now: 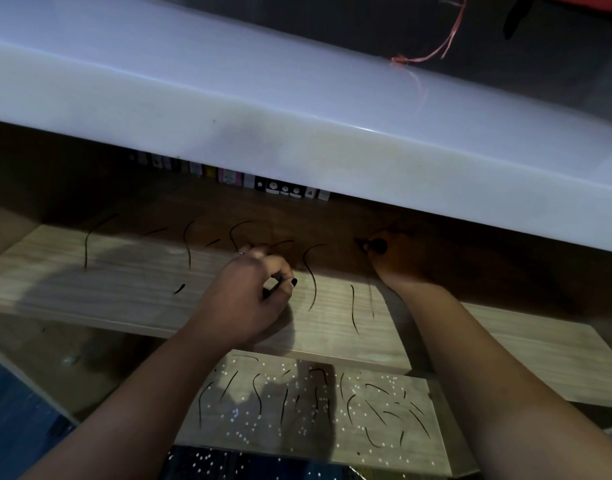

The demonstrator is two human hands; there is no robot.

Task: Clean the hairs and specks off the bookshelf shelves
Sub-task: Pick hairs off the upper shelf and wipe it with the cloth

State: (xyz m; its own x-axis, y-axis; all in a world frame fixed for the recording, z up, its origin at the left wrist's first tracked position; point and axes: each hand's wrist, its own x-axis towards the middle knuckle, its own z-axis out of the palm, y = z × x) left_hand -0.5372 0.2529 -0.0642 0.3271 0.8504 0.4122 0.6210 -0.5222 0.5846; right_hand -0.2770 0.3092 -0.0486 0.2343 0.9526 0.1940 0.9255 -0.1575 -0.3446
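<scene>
Bare forearms (131,393); left hand (245,299) — thin ring (239,252), dark nail polish (294,281); right hand (394,261) — dark nails (379,244) too.

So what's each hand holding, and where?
Left hand pinches a dark hair between thumb and fingers; where along it is unclear. Right hand: too shadowed to tell.

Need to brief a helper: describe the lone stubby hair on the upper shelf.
Under the white top lies the upper shelf. Left of the left hand, toward the front, sits the stubby hair: a thick slanted dash, unlike the long curved strands nearby.
</scene>
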